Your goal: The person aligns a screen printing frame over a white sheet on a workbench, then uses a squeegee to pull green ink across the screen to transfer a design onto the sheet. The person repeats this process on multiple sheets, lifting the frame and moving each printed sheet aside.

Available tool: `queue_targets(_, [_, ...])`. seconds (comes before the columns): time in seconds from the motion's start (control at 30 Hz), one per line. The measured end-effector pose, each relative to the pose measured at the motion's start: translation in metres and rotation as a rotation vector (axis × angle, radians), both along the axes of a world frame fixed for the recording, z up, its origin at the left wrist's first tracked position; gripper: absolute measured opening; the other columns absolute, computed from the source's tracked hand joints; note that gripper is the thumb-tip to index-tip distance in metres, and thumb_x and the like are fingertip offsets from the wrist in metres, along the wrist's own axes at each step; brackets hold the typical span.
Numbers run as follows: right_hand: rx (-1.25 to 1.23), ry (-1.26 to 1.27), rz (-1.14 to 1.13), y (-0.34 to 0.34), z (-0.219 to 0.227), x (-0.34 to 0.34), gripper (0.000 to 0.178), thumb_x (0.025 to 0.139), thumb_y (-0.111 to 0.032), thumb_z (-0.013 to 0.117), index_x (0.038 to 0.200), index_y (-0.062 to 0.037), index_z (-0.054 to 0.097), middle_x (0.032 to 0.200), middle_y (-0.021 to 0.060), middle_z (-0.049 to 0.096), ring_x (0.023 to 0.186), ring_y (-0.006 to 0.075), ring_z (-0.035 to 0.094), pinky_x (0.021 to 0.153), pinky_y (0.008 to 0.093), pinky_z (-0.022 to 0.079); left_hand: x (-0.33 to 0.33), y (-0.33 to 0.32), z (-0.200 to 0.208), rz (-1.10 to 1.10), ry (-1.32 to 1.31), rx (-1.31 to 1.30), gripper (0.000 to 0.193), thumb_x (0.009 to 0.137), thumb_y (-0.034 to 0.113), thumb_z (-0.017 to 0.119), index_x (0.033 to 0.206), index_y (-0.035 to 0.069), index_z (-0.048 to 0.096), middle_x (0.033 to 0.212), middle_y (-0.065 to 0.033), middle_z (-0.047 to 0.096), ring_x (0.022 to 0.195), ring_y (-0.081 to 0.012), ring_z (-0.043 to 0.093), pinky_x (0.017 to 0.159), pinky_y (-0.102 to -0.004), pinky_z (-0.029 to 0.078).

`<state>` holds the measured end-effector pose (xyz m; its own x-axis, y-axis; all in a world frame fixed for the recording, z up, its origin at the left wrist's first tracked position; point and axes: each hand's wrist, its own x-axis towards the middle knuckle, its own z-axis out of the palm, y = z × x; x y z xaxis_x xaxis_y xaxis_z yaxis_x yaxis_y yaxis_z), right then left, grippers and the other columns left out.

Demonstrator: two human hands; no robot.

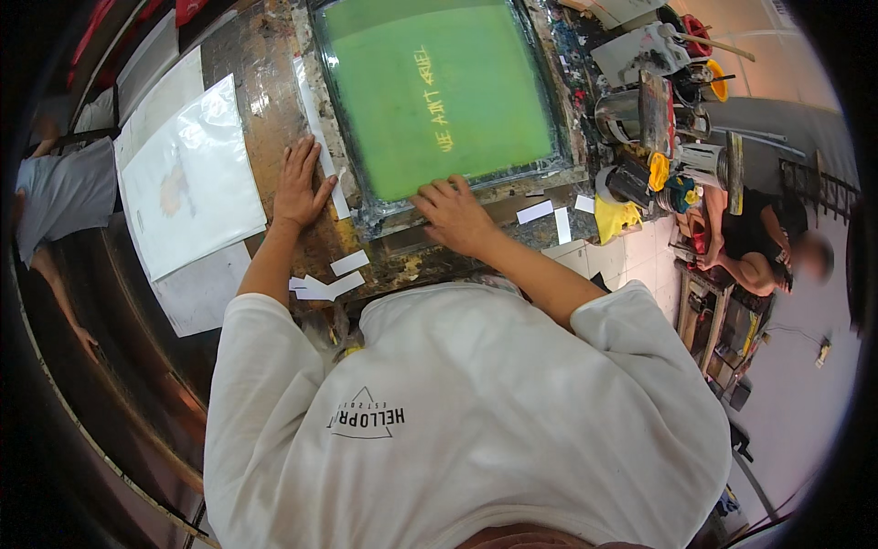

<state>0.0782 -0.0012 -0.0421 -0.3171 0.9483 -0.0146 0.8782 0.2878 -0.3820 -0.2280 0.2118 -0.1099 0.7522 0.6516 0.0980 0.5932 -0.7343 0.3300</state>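
A screen printing frame with green mesh lies on the worktable, pale yellow lettering running up its middle. My left hand rests flat to the left of the frame, its fingers stretched out beside a long white strip. Over the frame's near edge curl the fingers of my right hand, gripping it; the underside of that grip is hidden. Small white paper pieces lie on the stained wood near my left forearm. More white slips lie to the right of my right hand.
Clear plastic covers white sheets on the left. Paint cans, tubs and a yellow cloth crowd the right side. A seated person is at far right; another person stands at far left.
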Motion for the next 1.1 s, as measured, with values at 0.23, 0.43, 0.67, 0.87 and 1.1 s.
queue_targets(0.23, [-0.137,-0.303,-0.051,-0.009,0.001,0.02,0.048,0.087,-0.032,0.082,0.129,-0.0149,0.066,0.118,0.0045,0.064,0.122,0.0244,0.058,0.116,0.0567,0.032,-0.001,0.002,-0.005,-0.008,-0.008,0.051,0.073,0.102,0.048,0.061,0.159,0.005,0.043,0.169,-0.0154,0.037,0.158,-0.0343,0.033,0.132,-0.0535,0.017])
queue_targets(0.43, [-0.087,-0.287,-0.083,-0.011,0.019,0.018,0.042,0.087,-0.031,0.082,0.124,-0.0155,0.069,0.11,0.0033,0.065,0.117,0.0242,0.06,0.114,0.0569,0.034,-0.004,-0.001,-0.006,-0.004,-0.032,0.041,0.073,0.102,0.048,0.061,0.158,0.004,0.045,0.169,-0.0164,0.038,0.158,-0.0348,0.033,0.132,-0.0534,0.018])
queue_targets(0.67, [-0.113,-0.276,-0.143,-0.013,0.067,0.018,0.047,0.087,-0.032,0.082,0.128,-0.0145,0.068,0.12,0.0031,0.067,0.12,0.0237,0.06,0.113,0.0559,0.033,-0.004,-0.001,-0.006,-0.019,-0.036,0.051,0.073,0.102,0.048,0.06,0.159,0.004,0.044,0.168,-0.0157,0.038,0.158,-0.0338,0.031,0.133,-0.0516,0.016])
queue_targets(0.87, [0.108,-0.175,-0.176,-0.004,0.14,0.024,0.051,0.091,-0.032,0.078,0.137,-0.0153,0.065,0.125,0.0048,0.068,0.125,0.0245,0.059,0.114,0.0558,0.029,-0.015,0.002,-0.015,-0.011,0.032,0.027,0.073,0.099,0.043,0.062,0.157,0.002,0.044,0.167,-0.0166,0.038,0.158,-0.0339,0.029,0.134,-0.0499,0.015])
queue_targets(1.1, [0.479,-0.047,-0.148,0.054,0.232,0.051,0.05,0.095,-0.039,0.076,0.142,-0.0233,0.064,0.125,0.0046,0.072,0.119,0.0211,0.064,0.114,0.057,0.024,-0.009,0.002,-0.004,0.069,0.216,-0.111,0.075,0.103,0.051,0.06,0.157,0.002,0.044,0.167,-0.017,0.038,0.156,-0.0353,0.032,0.133,-0.0503,0.016])
